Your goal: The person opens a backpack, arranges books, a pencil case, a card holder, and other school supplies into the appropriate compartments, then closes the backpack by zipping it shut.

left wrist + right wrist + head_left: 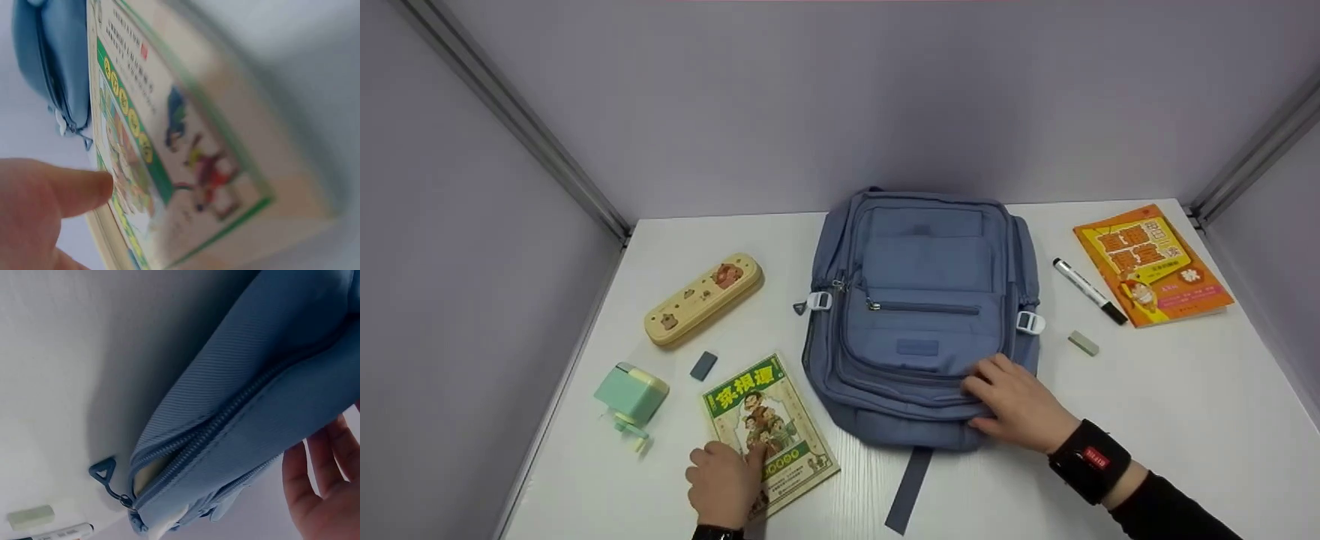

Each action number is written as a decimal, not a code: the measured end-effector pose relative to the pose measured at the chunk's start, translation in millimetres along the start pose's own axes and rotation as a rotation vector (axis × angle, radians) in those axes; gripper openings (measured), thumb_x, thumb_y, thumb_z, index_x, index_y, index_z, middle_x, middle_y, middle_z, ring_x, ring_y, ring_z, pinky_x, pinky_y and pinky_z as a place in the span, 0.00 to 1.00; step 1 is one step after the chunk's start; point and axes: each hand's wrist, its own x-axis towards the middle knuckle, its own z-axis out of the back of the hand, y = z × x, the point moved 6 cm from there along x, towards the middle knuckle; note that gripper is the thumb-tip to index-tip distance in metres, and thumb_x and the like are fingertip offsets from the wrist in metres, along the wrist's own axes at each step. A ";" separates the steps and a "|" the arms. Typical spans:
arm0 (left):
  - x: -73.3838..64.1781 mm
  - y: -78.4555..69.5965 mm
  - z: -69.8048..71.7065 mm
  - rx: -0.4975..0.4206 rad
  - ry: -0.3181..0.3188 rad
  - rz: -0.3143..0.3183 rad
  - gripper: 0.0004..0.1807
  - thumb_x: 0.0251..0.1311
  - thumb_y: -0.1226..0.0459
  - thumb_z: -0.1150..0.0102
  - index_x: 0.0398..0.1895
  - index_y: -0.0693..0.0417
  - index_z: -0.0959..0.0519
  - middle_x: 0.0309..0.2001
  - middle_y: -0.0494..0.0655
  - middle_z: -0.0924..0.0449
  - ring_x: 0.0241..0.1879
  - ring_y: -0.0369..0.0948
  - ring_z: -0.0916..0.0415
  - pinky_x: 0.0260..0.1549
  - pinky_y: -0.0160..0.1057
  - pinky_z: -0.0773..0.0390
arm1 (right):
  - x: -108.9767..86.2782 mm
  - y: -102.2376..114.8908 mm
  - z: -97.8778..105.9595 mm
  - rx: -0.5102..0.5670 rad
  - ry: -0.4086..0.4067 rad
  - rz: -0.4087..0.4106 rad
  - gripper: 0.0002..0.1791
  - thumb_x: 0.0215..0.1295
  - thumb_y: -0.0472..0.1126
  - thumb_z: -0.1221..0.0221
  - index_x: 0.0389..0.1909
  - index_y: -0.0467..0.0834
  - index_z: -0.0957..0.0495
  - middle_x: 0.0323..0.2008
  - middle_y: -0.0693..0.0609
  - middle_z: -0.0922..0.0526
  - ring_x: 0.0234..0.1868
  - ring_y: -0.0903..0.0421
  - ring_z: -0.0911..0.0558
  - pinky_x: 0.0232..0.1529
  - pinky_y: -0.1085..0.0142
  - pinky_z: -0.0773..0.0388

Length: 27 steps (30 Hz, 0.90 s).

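Sharing one white table [1200, 405] by three walls [720, 105], one blue bag [922, 262] is lying between two books [1162, 270] in the head view. Left wrist: the left hand [39, 202] is gripping the green book [174, 146]. Right wrist: the right hand [329, 495] is holding the bag.

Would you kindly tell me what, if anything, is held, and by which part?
The left grip holds the green book by its left edge; the right grip touches the backpack, hold unclear.
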 end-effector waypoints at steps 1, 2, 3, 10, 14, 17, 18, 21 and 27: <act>-0.8 2.5 -2.4 -0.005 0.035 0.029 0.36 0.60 0.46 0.37 0.36 0.79 0.31 0.33 0.70 0.31 0.34 0.63 0.25 0.23 0.54 0.21 | -0.8 -0.4 0.0 -0.003 -0.014 0.006 0.24 0.41 0.43 0.23 0.40 0.47 0.23 0.42 0.52 0.23 0.43 0.54 0.28 0.41 0.57 0.25; -1.3 4.0 -4.1 -0.011 0.051 0.045 0.39 0.59 0.45 0.36 0.37 0.80 0.31 0.33 0.70 0.31 0.34 0.63 0.24 0.23 0.54 0.21 | -1.5 -1.1 -0.2 -0.005 -0.026 0.010 0.24 0.39 0.41 0.23 0.40 0.47 0.23 0.42 0.52 0.23 0.43 0.54 0.28 0.41 0.58 0.24; -1.5 4.7 -5.3 -0.013 0.059 0.053 0.40 0.58 0.43 0.36 0.36 0.80 0.31 0.33 0.70 0.31 0.34 0.63 0.24 0.23 0.53 0.20 | -1.9 -1.6 -0.4 -0.009 -0.038 0.013 0.24 0.38 0.39 0.24 0.40 0.46 0.22 0.41 0.52 0.22 0.43 0.54 0.28 0.41 0.58 0.24; 2.6 3.5 -11.8 -0.043 0.144 0.123 0.38 0.57 0.45 0.34 0.37 0.77 0.33 0.32 0.71 0.28 0.35 0.61 0.22 0.27 0.51 0.20 | -1.4 -1.7 -1.5 -0.096 -0.125 0.053 0.21 0.35 0.35 0.26 0.35 0.42 0.21 0.38 0.50 0.19 0.42 0.52 0.24 0.41 0.58 0.22; 3.0 5.5 -16.0 -0.081 0.207 0.211 0.37 0.56 0.45 0.33 0.36 0.74 0.35 0.32 0.70 0.28 0.37 0.60 0.23 0.29 0.50 0.21 | -0.3 -4.0 2.8 -0.117 -0.194 0.030 0.17 0.39 0.35 0.28 0.33 0.44 0.21 0.39 0.48 0.20 0.42 0.50 0.23 0.39 0.55 0.24; 2.1 8.7 -17.8 -0.106 0.219 0.252 0.37 0.55 0.45 0.32 0.35 0.72 0.35 0.32 0.67 0.29 0.35 0.57 0.23 0.28 0.47 0.23 | 1.8 -8.0 9.2 -0.101 -0.265 -0.021 0.14 0.44 0.33 0.29 0.33 0.42 0.22 0.44 0.43 0.21 0.45 0.44 0.21 0.42 0.51 0.22; 1.5 9.5 -18.3 -0.117 0.222 0.256 0.36 0.55 0.45 0.31 0.34 0.72 0.36 0.31 0.66 0.31 0.34 0.56 0.24 0.27 0.46 0.23 | 3.0 -10.1 12.0 -0.086 -0.290 -0.045 0.13 0.46 0.32 0.30 0.33 0.41 0.23 0.45 0.41 0.20 0.46 0.42 0.20 0.43 0.49 0.21; 0.6 11.6 -19.4 -0.133 0.225 0.239 0.36 0.55 0.45 0.31 0.33 0.70 0.36 0.30 0.62 0.34 0.30 0.51 0.27 0.23 0.42 0.27 | 7.6 -19.7 22.9 -0.042 -0.353 -0.140 0.12 0.49 0.27 0.33 0.35 0.38 0.24 0.44 0.39 0.17 0.45 0.41 0.16 0.43 0.50 0.18; 1.9 17.5 -18.8 -0.210 0.253 0.194 0.36 0.57 0.44 0.34 0.37 0.66 0.41 0.24 0.57 0.30 0.23 0.46 0.27 0.19 0.38 0.32 | 28.0 -51.5 58.4 0.114 -0.403 -0.366 0.06 0.58 0.24 0.41 0.36 0.34 0.23 0.32 0.40 0.14 0.30 0.45 0.15 0.30 0.53 0.21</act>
